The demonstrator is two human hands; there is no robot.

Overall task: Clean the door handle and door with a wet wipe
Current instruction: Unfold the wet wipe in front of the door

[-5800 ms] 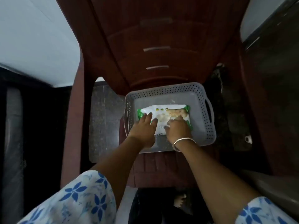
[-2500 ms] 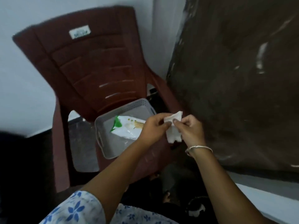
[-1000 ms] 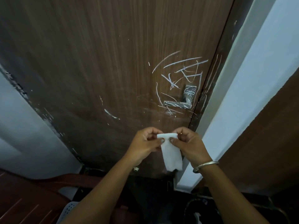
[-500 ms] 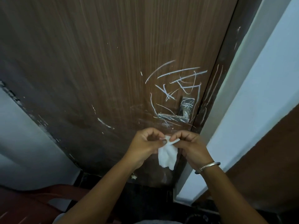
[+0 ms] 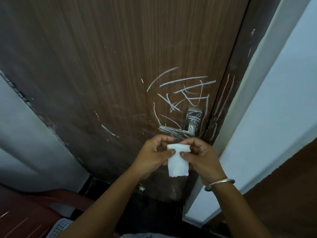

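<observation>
The left hand [image 5: 152,153] and right hand [image 5: 202,157] both pinch the folded white wet wipe [image 5: 177,162] just below the silver metal lever door handle [image 5: 176,130]. I judge wiping not begun: white scribbles [image 5: 185,90] cross the handle and the brown wood-grain door [image 5: 120,66] above it. Well below-left of the handle I see only a corner of a white perforated plastic basket [image 5: 60,227]; its contents are hidden.

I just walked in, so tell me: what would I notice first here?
White scribbles cover the brown door just above the metal handle, near its right edge. Below the handle, the left hand and right hand pinch a white wipe between them.
</observation>
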